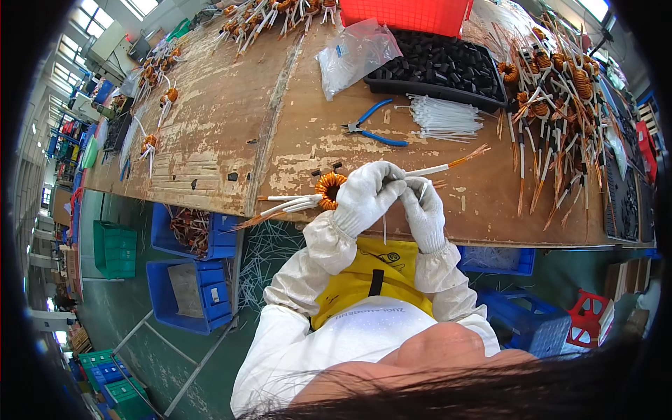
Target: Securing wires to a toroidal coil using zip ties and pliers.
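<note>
Both my hands wear white gloves and meet at the near edge of the table. My left hand [369, 199] is closed beside a copper-wound ring coil [329, 189], and a thin white cable tie [384, 228] hangs below its fingers. My right hand [424, 214] is closed in a pinch, its fingertips against the left ones; a thin white end shows there, apparently of the same tie. White-sleeved leads with bare copper ends stick out left of the coil, and another white-sleeved lead [428, 170] emerges right of my hands. The gloves hide where the tie goes round.
Beyond my hands lie blue-handled cutters [374, 129] and a pile of white cable ties [445, 117]. A black tray [435, 94] of small black parts, a clear bag [355, 57] and a red bin [409, 15] stand farther back. Finished-looking coils [560, 84] heap at right.
</note>
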Demonstrator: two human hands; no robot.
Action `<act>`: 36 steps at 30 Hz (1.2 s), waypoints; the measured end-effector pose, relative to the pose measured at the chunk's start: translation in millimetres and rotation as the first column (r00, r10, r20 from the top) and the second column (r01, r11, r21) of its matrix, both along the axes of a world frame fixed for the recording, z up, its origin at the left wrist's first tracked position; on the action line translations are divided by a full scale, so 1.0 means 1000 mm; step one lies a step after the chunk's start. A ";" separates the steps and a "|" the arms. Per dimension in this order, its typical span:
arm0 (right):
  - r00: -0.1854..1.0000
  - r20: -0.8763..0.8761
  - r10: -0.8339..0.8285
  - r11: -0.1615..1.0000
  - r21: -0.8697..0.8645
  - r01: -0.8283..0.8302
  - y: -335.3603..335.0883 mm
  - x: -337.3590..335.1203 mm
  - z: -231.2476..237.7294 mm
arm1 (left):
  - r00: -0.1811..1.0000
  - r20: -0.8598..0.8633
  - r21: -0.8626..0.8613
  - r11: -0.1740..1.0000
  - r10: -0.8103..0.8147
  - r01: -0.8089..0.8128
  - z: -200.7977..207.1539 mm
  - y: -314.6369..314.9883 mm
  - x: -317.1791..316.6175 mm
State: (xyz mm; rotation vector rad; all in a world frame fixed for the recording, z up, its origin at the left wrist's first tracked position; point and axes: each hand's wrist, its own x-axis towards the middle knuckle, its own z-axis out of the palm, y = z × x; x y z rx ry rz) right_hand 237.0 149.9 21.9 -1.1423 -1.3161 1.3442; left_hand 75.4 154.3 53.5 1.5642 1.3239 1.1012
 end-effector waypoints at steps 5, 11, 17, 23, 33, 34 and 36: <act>0.957 -0.284 -0.051 0.990 -0.143 0.011 -0.007 0.007 0.006 | 0.939 -0.264 0.437 0.895 0.222 -0.089 0.001 -0.007 0.001; 0.769 -0.638 -0.043 0.850 -0.428 -0.307 -0.015 0.011 -0.004 | 0.875 -0.366 0.592 0.805 0.316 -0.043 -0.001 -0.023 0.006; 0.550 -0.833 -0.053 0.768 -0.386 -0.511 -0.013 0.005 -0.013 | 0.839 -0.384 0.681 0.732 0.385 -0.025 -0.007 -0.031 0.010; 0.535 -0.808 -0.246 0.693 -0.533 -0.486 0.003 -0.004 -0.013 | 0.881 -0.371 0.685 0.727 0.295 0.045 -0.009 -0.042 0.011; 0.643 -0.718 -0.265 0.667 -0.618 -0.416 0.012 -0.003 -0.017 | 0.957 0.288 0.238 0.970 -0.022 -0.049 -0.015 -0.064 0.029; 0.642 -0.723 -0.256 0.666 -0.613 -0.425 0.011 -0.005 -0.016 | 0.711 0.703 -0.051 0.999 0.024 0.017 -0.017 -0.070 0.033; 0.654 -0.677 -0.337 0.683 -0.654 -0.325 0.016 -0.010 -0.017 | 0.626 0.773 -0.207 0.974 0.107 0.089 -0.029 -0.067 0.028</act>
